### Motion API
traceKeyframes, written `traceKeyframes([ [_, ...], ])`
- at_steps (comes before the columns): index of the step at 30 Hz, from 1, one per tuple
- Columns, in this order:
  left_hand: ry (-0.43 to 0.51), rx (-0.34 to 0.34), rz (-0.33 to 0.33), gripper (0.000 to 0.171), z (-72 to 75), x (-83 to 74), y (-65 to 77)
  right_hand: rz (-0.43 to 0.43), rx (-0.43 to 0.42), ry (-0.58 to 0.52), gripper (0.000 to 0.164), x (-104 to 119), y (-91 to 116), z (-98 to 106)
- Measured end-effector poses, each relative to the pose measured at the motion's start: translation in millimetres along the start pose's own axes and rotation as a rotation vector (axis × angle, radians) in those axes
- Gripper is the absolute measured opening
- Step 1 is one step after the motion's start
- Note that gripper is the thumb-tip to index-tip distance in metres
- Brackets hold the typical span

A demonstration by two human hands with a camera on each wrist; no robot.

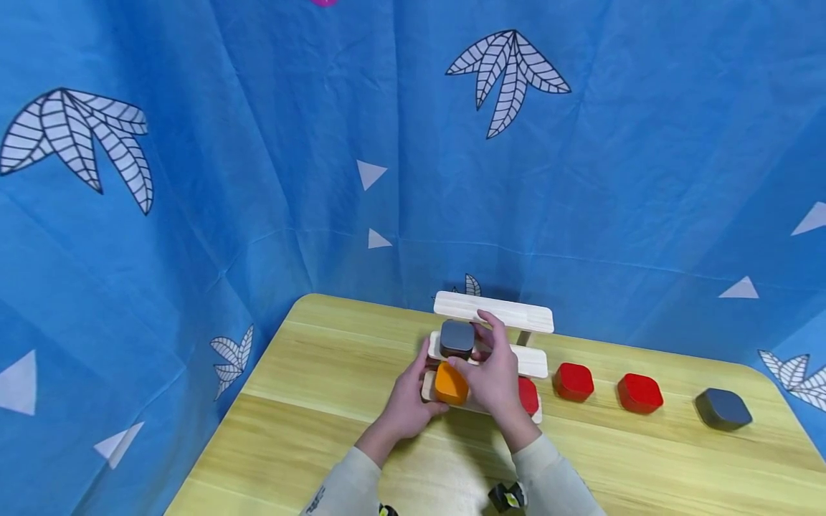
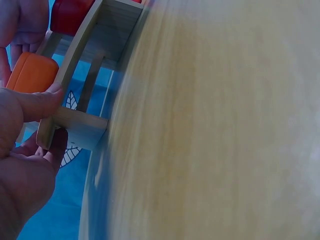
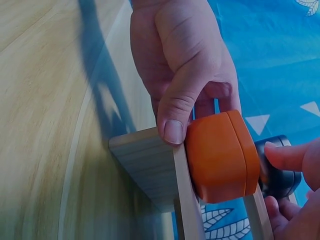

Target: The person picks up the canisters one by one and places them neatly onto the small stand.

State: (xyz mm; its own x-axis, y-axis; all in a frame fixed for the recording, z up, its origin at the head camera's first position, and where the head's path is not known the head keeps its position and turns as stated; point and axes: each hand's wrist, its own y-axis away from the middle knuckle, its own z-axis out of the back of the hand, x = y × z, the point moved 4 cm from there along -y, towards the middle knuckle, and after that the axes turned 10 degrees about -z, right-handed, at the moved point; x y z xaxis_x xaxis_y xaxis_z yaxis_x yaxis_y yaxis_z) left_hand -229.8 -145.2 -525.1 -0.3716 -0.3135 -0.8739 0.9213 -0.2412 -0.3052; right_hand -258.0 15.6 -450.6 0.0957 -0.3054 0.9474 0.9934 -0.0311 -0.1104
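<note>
A small wooden tiered rack (image 1: 532, 362) stands near the table's back edge. My left hand (image 1: 406, 405) grips the left end of its lowest shelf, thumb on the front and fingers behind, as the left wrist view shows. Beside that thumb an orange rounded block (image 3: 220, 155) sits on the lowest shelf. On the middle shelf, at its left end, is a dark grey rounded block (image 1: 457, 338). My right hand (image 1: 495, 376) pinches it, with the thumb at its front and fingers at its right side. A red rounded block (image 1: 528, 395) shows on the lowest shelf, partly hidden behind my right hand.
To the right of the rack, two red blocks (image 1: 573, 381) and another dark grey block (image 1: 723, 409) lie in a row on the wooden table (image 1: 290, 423). The rack's top shelf (image 1: 493, 310) overhangs at the back. A blue patterned curtain (image 1: 323, 143) hangs behind the table.
</note>
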Motion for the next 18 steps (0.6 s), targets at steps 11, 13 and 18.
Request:
traceKeyframes([
  [11,0.02,-0.01,-0.013,0.124,0.4,-6.7,-0.2,0.007,0.008,-0.08,0.093,-2.2,1.3,5.4],
  [13,0.014,-0.009,-0.009,0.124,0.1,-6.5,-0.4,-0.001,0.005,-0.077,0.092,-2.5,2.2,7.0],
  [18,-0.001,-0.005,0.001,0.123,-0.4,-4.4,-0.2,-0.035,0.002,-0.059,0.09,-3.1,5.4,11.7],
])
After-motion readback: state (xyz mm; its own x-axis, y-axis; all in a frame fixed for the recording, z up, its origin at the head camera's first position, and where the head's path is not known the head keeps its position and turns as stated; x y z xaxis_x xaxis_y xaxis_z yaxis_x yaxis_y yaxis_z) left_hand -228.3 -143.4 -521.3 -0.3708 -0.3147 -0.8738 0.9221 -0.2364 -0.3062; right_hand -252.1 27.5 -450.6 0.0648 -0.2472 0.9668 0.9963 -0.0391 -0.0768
